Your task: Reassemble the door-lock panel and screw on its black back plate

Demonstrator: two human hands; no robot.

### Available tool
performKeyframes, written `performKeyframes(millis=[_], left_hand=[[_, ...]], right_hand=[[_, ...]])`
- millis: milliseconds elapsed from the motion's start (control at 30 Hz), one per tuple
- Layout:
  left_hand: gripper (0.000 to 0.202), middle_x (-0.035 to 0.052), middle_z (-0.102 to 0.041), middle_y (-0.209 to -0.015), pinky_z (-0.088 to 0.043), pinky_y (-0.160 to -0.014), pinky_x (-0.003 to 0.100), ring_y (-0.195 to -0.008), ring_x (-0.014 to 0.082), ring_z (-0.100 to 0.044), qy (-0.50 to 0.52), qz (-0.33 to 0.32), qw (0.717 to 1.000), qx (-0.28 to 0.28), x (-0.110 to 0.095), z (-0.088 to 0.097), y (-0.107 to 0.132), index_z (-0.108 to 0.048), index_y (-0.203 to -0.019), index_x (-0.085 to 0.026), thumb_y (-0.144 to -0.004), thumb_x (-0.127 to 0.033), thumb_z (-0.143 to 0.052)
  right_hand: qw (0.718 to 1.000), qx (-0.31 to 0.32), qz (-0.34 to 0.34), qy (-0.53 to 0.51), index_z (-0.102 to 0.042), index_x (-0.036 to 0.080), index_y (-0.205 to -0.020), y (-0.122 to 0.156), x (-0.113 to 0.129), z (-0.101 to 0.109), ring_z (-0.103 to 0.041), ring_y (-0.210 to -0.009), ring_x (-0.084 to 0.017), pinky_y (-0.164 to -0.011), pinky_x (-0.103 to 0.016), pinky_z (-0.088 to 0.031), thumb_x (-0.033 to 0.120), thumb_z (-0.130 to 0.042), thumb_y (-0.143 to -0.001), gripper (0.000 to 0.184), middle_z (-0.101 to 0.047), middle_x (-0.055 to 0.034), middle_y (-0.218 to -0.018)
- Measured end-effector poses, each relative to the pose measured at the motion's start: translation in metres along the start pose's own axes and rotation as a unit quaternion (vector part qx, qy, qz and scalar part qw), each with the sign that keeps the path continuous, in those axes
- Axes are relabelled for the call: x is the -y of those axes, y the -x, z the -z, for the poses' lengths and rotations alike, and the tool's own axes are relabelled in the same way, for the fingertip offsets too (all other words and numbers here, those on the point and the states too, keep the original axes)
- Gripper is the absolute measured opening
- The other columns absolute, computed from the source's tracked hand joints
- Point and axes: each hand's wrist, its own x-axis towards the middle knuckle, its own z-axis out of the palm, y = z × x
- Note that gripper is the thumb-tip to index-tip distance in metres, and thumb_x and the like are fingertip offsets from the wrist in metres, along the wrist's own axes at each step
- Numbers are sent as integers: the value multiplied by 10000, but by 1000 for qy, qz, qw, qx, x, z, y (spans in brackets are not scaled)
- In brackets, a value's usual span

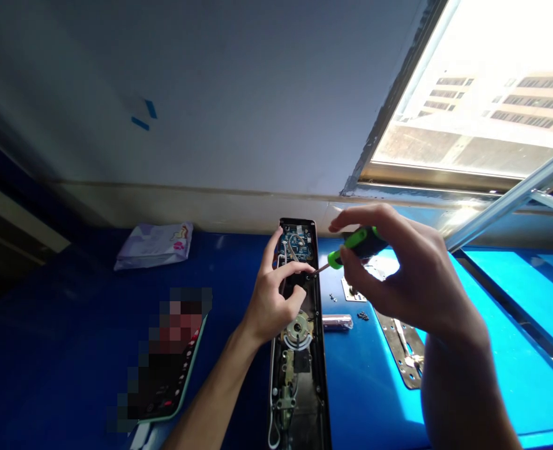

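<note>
A long, narrow black housing, which looks like the body of an electronic door lock, lies open-side up on a blue surface. Inside it are a blue circuit board, wires and a round metal part. My left hand rests over its upper part with fingers spread, one fingertip close to the screwdriver's tip. In my right hand is a green and black screwdriver, held tilted from the right. Its tip reaches the housing near the right wall; whether a screw sits under it is hidden.
Right of the housing lie small dark screws, a pinkish wrapped cylinder and a perforated plate. A phone and a purple-white packet are on the left. A metal ladder-like frame stands by the window.
</note>
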Motion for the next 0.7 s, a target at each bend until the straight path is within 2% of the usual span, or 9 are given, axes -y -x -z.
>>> performKeyframes(millis=[67, 200, 433, 600, 700], left_hand=[[363, 11, -195, -1784, -306, -1308, 609, -1619, 347, -302, 0, 0, 1000, -2, 0, 0, 0, -807, -1021, -233, -808, -26, -598], [358, 12, -216, -1778, -282, -1317, 613, -1626, 347, -284, -1, -5, 1000, -6, 0, 0, 0, -808, -1013, -228, -812, -26, -591], [366, 30, -202, -1783, -288, -1327, 572, -1617, 347, -311, 0, -8, 1000, -6, 1, 0, 0, -796, -1024, -212, -795, -16, -589], [318, 32, -198, -1786, -279, -1331, 578, -1619, 361, -300, 4, -7, 1000, -6, 1, -1, -1, -792, -983, -202, -791, -28, -609], [313, 32, -206, -1784, -269, -1336, 572, -1623, 362, -290, 3, -7, 1000, -8, 2, -1, 0, -797, -988, -202, -792, -38, -618]], right_hand=[[1000, -2, 10, 7, -632, 168, -1169, 0, 1, 0, -692, -805, -140, -690, -271, -574, 117, -660, -900, 275, -737, -53, -1007], [999, 0, 32, 17, -669, 157, -1164, -1, 0, -2, -701, -819, -133, -719, -264, -597, 175, -699, -961, 206, -749, -67, -1033], [999, -30, 42, -8, -642, 156, -1291, 2, 1, -2, -753, -1016, -164, -882, -272, -621, 108, -705, -914, 385, -770, -74, -1156], [996, 8, 73, -59, -661, 167, -1284, 2, 3, -1, -749, -1114, -152, -948, -243, -621, 71, -696, -916, 382, -773, -76, -1230], [995, 11, 81, -55, -671, 164, -1276, 0, 4, -3, -758, -1077, -139, -927, -222, -623, 81, -721, -918, 371, -776, -75, -1229]])
